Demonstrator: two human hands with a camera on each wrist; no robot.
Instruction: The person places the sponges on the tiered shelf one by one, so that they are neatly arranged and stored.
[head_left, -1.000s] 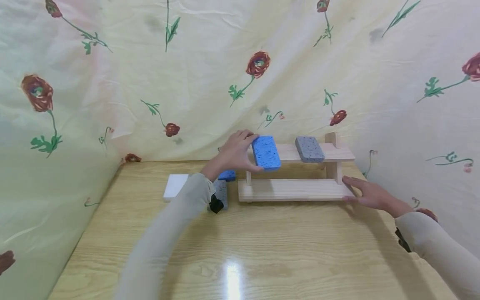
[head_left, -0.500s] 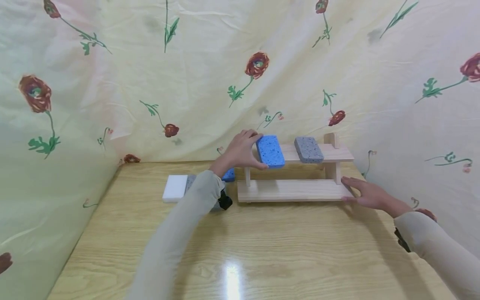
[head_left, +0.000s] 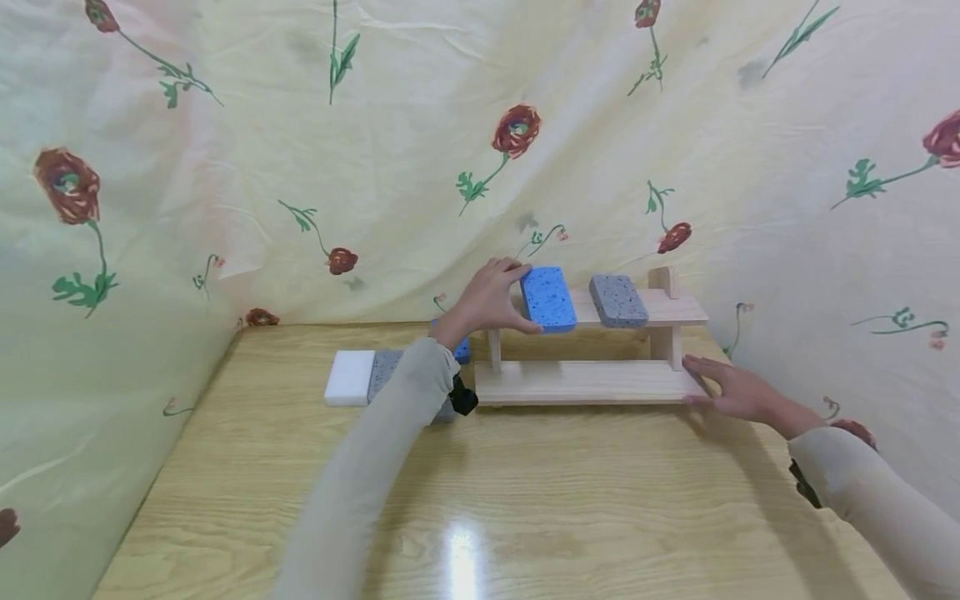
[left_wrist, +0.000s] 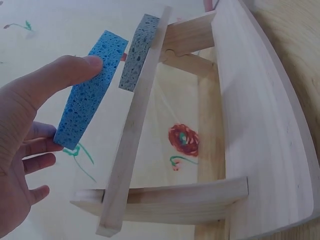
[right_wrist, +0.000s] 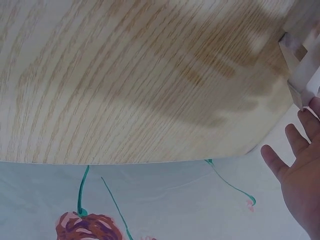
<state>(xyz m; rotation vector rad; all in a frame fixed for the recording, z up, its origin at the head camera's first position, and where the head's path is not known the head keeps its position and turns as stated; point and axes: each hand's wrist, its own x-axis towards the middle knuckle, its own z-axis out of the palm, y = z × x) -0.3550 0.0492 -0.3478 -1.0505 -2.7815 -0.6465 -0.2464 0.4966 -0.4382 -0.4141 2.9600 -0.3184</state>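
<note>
My left hand (head_left: 491, 297) pinches a blue sponge (head_left: 549, 300) between thumb and fingers, by its left edge. In the left wrist view the blue sponge (left_wrist: 91, 90) hangs just off the upper board of a two-tier wooden shelf (left_wrist: 131, 135), with a gap between them. A grey sponge (head_left: 618, 301) lies on that upper board, to the right of the blue one. At the shelf's right end my right hand (head_left: 738, 390) touches the lower board (head_left: 585, 382) with fingers extended. The right wrist view catches that hand (right_wrist: 302, 170) beside the shelf's end.
Left of the shelf on the wooden table (head_left: 525, 492) lie a white sponge (head_left: 350, 377), a grey sponge (head_left: 384, 371) and another blue sponge (head_left: 462, 350), partly behind my left arm. A flowered cloth (head_left: 405, 167) hangs behind the table.
My left hand has moved to the right and slightly up with the blue sponge, nearer the grey one on the shelf. My right hand has stayed in place.
</note>
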